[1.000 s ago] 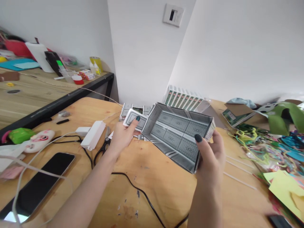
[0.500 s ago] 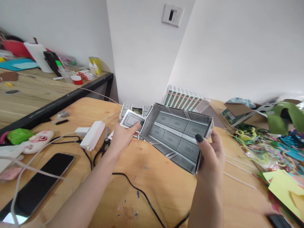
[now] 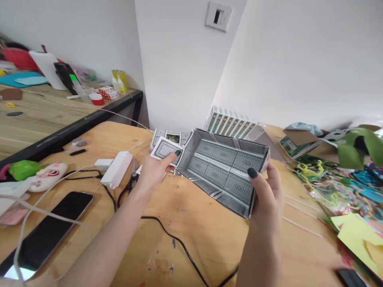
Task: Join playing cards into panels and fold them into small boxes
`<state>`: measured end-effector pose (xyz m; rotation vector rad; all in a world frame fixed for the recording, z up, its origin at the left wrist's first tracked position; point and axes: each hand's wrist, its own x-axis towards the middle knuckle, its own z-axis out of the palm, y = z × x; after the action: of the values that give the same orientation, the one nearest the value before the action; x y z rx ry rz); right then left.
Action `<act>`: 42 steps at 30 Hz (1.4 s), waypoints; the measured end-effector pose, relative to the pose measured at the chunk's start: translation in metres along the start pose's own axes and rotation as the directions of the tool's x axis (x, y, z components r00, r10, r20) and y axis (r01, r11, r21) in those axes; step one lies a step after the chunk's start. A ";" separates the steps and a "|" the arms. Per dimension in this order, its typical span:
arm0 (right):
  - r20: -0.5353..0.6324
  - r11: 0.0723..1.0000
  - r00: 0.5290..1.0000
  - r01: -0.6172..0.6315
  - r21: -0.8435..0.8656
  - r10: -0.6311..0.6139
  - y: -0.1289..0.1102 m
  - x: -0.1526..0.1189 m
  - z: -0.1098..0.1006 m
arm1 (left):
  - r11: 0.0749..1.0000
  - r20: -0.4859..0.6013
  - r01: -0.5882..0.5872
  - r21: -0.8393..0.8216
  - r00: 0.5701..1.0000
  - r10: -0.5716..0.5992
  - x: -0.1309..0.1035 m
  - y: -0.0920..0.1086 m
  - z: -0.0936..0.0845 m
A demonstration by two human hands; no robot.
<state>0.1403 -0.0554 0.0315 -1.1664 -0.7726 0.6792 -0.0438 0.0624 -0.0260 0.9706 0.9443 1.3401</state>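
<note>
An open box built of playing cards (image 3: 220,171), its floor and walls lined with patterned grey card backs, is held tilted above the table. My right hand (image 3: 266,191) grips its right end, thumb over the rim and fingers behind. At the box's left end, my left hand (image 3: 157,167) pinches a loose playing card (image 3: 165,149) under its thumb, pattern side up. The card's right edge lies close to the box; whether they touch I cannot tell. Behind the left hand sits another card-built piece (image 3: 173,138), partly hidden. Black scissors (image 3: 131,183) lie beside the left wrist.
A row of card packs (image 3: 231,121) stands against the wall. On the left are a white adapter (image 3: 117,169), a phone (image 3: 50,231) and cables. Pipe cleaners (image 3: 323,181) and yellow paper (image 3: 359,239) lie right. A black cable (image 3: 176,239) crosses the table in front.
Hardly anything differs. The loose card in my left hand has tipped slightly, and the box has shifted a little to the right with my right hand.
</note>
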 end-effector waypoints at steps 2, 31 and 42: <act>0.016 1.000 1.000 -0.002 -0.007 0.002 0.000 0.001 -0.001 | 1.000 -0.001 0.004 0.008 1.000 -0.004 0.000 0.000 0.000; -0.068 0.992 0.997 0.023 -0.127 -0.032 0.008 0.000 -0.002 | 0.712 -0.122 -0.131 0.690 0.949 0.292 -0.019 -0.002 0.013; -0.043 0.996 0.999 0.030 -0.090 -0.034 0.007 0.002 -0.003 | 0.951 -0.124 -0.081 0.299 0.985 0.123 -0.011 -0.003 0.013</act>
<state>0.1438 -0.0534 0.0241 -1.2434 -0.7894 0.5952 -0.0309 0.0510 -0.0251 1.1742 1.2408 1.3947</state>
